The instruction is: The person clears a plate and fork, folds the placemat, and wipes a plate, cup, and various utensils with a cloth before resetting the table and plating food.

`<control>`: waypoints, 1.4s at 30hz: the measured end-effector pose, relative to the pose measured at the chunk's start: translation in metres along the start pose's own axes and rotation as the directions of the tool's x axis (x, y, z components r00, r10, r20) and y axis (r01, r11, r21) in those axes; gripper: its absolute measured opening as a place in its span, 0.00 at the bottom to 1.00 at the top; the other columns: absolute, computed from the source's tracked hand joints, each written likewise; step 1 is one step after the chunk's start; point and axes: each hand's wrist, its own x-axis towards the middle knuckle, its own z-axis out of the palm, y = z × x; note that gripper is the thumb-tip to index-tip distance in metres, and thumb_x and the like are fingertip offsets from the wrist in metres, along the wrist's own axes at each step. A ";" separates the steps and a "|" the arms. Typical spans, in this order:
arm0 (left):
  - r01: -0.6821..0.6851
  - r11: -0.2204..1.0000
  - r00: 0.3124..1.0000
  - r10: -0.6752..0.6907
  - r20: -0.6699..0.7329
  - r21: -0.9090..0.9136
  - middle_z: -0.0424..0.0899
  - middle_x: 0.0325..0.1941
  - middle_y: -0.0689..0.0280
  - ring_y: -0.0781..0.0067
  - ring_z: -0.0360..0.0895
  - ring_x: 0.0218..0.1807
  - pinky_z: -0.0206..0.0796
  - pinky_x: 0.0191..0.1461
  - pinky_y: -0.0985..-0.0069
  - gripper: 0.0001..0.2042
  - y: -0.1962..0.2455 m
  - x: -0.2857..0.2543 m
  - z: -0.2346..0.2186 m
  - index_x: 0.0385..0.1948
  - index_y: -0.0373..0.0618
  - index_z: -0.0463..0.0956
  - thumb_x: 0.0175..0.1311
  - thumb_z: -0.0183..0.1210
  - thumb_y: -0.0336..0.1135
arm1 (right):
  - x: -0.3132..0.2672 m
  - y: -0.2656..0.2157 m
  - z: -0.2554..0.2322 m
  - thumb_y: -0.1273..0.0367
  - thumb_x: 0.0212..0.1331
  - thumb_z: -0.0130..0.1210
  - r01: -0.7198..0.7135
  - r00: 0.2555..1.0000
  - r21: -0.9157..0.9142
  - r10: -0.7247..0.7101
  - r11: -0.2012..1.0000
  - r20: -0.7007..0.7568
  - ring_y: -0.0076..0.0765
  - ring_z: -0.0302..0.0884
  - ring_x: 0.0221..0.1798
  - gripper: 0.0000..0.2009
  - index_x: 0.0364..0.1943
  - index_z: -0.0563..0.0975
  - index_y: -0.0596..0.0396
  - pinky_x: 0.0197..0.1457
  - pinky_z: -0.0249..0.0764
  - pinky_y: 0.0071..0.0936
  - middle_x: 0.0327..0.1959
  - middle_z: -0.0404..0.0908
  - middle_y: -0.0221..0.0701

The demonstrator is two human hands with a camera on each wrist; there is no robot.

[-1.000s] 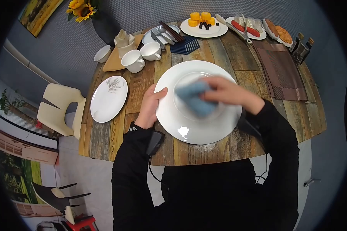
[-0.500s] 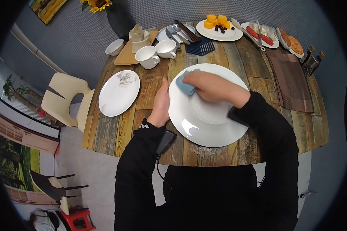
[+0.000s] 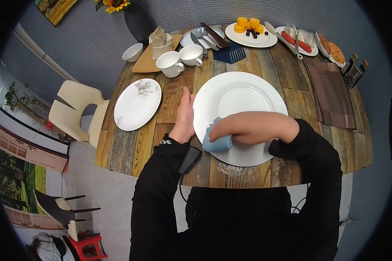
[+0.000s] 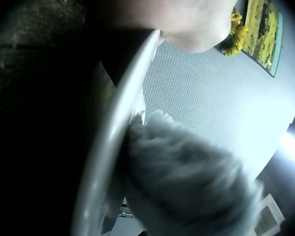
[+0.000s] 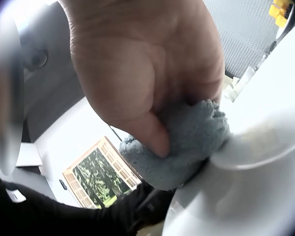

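Note:
A large white plate (image 3: 244, 102) lies near the table's front edge, its rim seen edge-on in the left wrist view (image 4: 105, 142). My left hand (image 3: 185, 116) is at its left rim, the thumb pointing up and the other fingers hidden at or under the edge. My right hand (image 3: 248, 127) grips a bunched blue cloth (image 3: 217, 145) against the plate's lower left rim. From the right wrist view, the thumb of that hand (image 5: 152, 64) pinches the cloth (image 5: 177, 147), which touches the white surface.
An oval patterned plate (image 3: 137, 104) is at the left. Behind stand two white cups (image 3: 170, 64), a wooden tray (image 3: 143, 65) with a folded napkin, cutlery on a plate, and a blue trivet (image 3: 229, 53). Food plates (image 3: 248, 40), a brown placemat (image 3: 333, 95) and bottles (image 3: 353, 69) are at the right.
My right hand has moved the cloth from the plate's middle to its upper left, then down to the lower left rim. My left hand stays at the left rim while the head view has shifted.

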 end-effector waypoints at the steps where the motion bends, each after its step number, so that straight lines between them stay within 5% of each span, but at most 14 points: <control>1: 0.001 1.000 1.000 -0.001 -0.005 -0.015 0.77 0.37 0.57 0.67 0.75 0.38 0.67 0.45 0.73 0.29 0.001 -0.001 0.002 0.38 0.35 0.69 0.64 0.27 0.55 | -0.002 0.000 -0.004 0.83 0.39 0.41 0.001 0.998 0.004 0.000 1.000 -0.063 0.41 0.68 0.49 0.23 0.45 0.71 0.56 0.52 0.63 0.31 0.44 0.73 0.38; 2: -0.001 1.000 1.000 0.001 -0.004 -0.015 0.77 0.37 0.57 0.67 0.75 0.38 0.67 0.45 0.73 0.29 0.000 0.001 -0.001 0.38 0.35 0.69 0.64 0.27 0.55 | -0.001 0.004 -0.010 0.83 0.39 0.41 0.002 0.998 0.003 -0.001 1.000 -0.063 0.41 0.68 0.49 0.23 0.45 0.71 0.56 0.52 0.63 0.31 0.44 0.73 0.38; 4: 0.022 0.999 0.997 -0.019 0.073 -0.033 0.77 0.37 0.57 0.67 0.75 0.37 0.67 0.45 0.73 0.30 -0.002 0.004 -0.010 0.38 0.34 0.69 0.64 0.26 0.55 | 0.002 0.019 -0.024 0.83 0.40 0.41 -0.053 0.950 -0.153 0.003 0.987 -0.311 0.41 0.69 0.48 0.22 0.45 0.71 0.56 0.51 0.64 0.32 0.44 0.73 0.38; 7: 0.003 1.000 1.000 -0.003 0.020 -0.002 0.77 0.35 0.58 0.69 0.75 0.37 0.67 0.44 0.74 0.29 -0.002 0.003 -0.007 0.37 0.35 0.70 0.65 0.26 0.54 | 0.012 0.049 -0.038 0.81 0.41 0.43 -0.290 0.841 -0.302 0.091 0.908 -0.533 0.45 0.69 0.48 0.19 0.43 0.72 0.57 0.50 0.65 0.33 0.44 0.73 0.40; 11: -0.017 0.997 1.000 0.019 -0.022 0.070 0.76 0.38 0.59 0.70 0.74 0.39 0.66 0.45 0.74 0.27 -0.005 0.006 -0.008 0.39 0.37 0.68 0.66 0.26 0.52 | 0.030 0.069 -0.036 0.81 0.41 0.43 -0.344 0.830 -0.386 0.084 0.856 -0.552 0.47 0.69 0.47 0.19 0.42 0.72 0.56 0.50 0.64 0.33 0.43 0.73 0.40; 16: -0.030 0.997 0.999 0.027 0.040 0.074 0.73 0.46 0.57 0.65 0.72 0.47 0.62 0.54 0.69 0.28 -0.006 0.007 -0.013 0.47 0.36 0.64 0.65 0.26 0.53 | 0.054 0.053 -0.027 0.81 0.39 0.44 -0.280 0.908 -0.383 0.113 0.880 -0.405 0.46 0.69 0.44 0.19 0.40 0.73 0.56 0.47 0.64 0.35 0.38 0.74 0.39; 18: 0.000 0.991 0.999 0.006 0.042 -0.132 0.73 0.47 0.57 0.63 0.71 0.48 0.62 0.54 0.67 0.30 0.001 -0.003 0.002 0.47 0.38 0.65 0.63 0.28 0.58 | 0.059 0.050 -0.023 0.80 0.37 0.45 -0.259 0.913 -0.379 0.097 0.888 -0.396 0.46 0.69 0.44 0.17 0.38 0.73 0.55 0.47 0.64 0.35 0.37 0.75 0.38; 21: 0.039 0.982 0.997 -0.025 0.074 -0.183 0.72 0.48 0.56 0.61 0.70 0.49 0.61 0.54 0.66 0.34 0.003 -0.004 0.002 0.47 0.37 0.65 0.60 0.29 0.63 | 0.060 0.047 -0.017 0.79 0.36 0.46 -0.188 0.924 -0.357 0.042 0.915 -0.381 0.46 0.69 0.43 0.15 0.34 0.74 0.54 0.45 0.64 0.36 0.34 0.74 0.38; 27: 0.058 0.985 0.976 -0.022 0.217 -0.160 0.73 0.45 0.51 0.60 0.72 0.47 0.62 0.54 0.68 0.38 0.001 0.003 -0.018 0.45 0.31 0.66 0.58 0.28 0.64 | 0.051 0.035 -0.005 0.79 0.35 0.46 -0.045 0.952 -0.311 -0.054 0.949 -0.301 0.47 0.69 0.40 0.12 0.29 0.75 0.55 0.45 0.64 0.36 0.32 0.74 0.39; 31: 0.062 0.989 0.985 -0.039 0.170 -0.137 0.75 0.43 0.51 0.60 0.73 0.45 0.62 0.53 0.69 0.38 0.001 0.003 -0.016 0.43 0.29 0.67 0.58 0.28 0.64 | 0.040 0.027 0.003 0.78 0.36 0.45 0.029 0.976 -0.278 -0.087 0.960 -0.199 0.45 0.68 0.41 0.15 0.32 0.76 0.56 0.46 0.64 0.34 0.31 0.75 0.40; 34: 0.062 0.992 0.984 -0.043 0.173 -0.108 0.74 0.45 0.52 0.61 0.72 0.46 0.62 0.53 0.69 0.36 -0.001 0.006 -0.016 0.44 0.31 0.66 0.59 0.29 0.62 | 0.030 0.022 0.014 0.78 0.36 0.45 0.110 0.969 -0.240 -0.157 0.965 -0.189 0.44 0.68 0.42 0.15 0.32 0.77 0.58 0.47 0.64 0.33 0.30 0.75 0.39; 39: 0.029 0.999 0.999 -0.028 0.032 -0.024 0.74 0.46 0.56 0.64 0.72 0.47 0.62 0.53 0.69 0.22 0.002 -0.006 0.003 0.45 0.35 0.66 0.64 0.36 0.48 | 0.014 0.004 0.018 0.78 0.36 0.44 0.148 0.988 -0.050 -0.145 0.988 0.050 0.44 0.70 0.43 0.15 0.32 0.76 0.61 0.48 0.64 0.31 0.33 0.76 0.41; 42: 0.039 0.998 0.997 -0.035 0.066 -0.055 0.75 0.42 0.57 0.67 0.74 0.43 0.65 0.49 0.72 0.17 -0.003 0.004 -0.010 0.43 0.34 0.67 0.64 0.39 0.40 | 0.006 0.010 0.020 0.78 0.37 0.43 0.151 0.969 0.057 -0.159 0.987 0.187 0.43 0.71 0.44 0.16 0.34 0.76 0.63 0.49 0.65 0.29 0.37 0.76 0.41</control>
